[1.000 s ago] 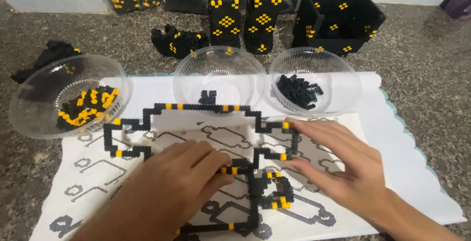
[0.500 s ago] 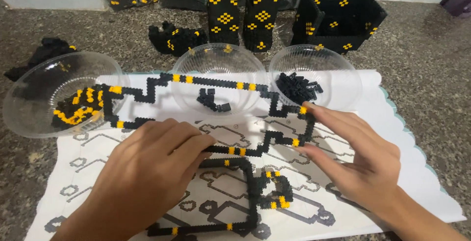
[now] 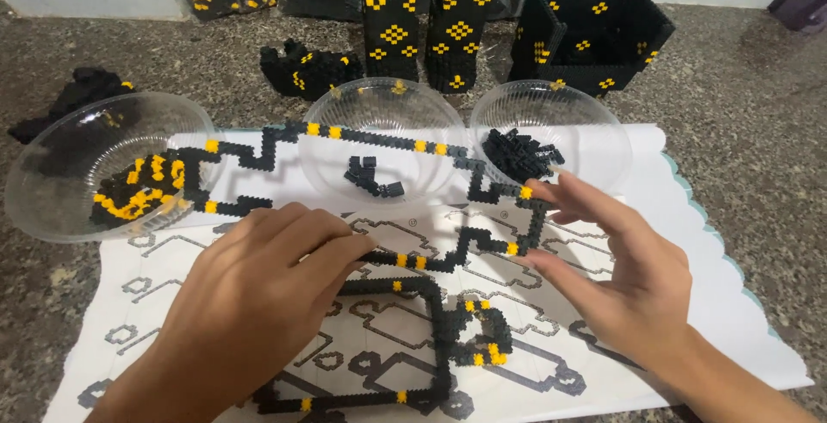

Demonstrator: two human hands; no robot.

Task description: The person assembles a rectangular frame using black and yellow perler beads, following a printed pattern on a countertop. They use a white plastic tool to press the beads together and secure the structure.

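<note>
You've lifted the black-and-yellow brick frame point(image 3: 379, 143) toward the bowls; left hand point(image 3: 258, 289) and right hand point(image 3: 624, 272) both pinch it (lower loop stays flat).

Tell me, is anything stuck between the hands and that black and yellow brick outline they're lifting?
Nothing visible. The right hand pinches the brick outline at its right corner, and the left hand grips its lower edge. The outline passes over the clear bowls without anything blocking either grip.

A craft worktable: speckled stone counter point(image 3: 741, 104), 3 clear bowls point(image 3: 551, 121) of bricks, printed pattern sheet point(image 3: 724, 302).
</note>
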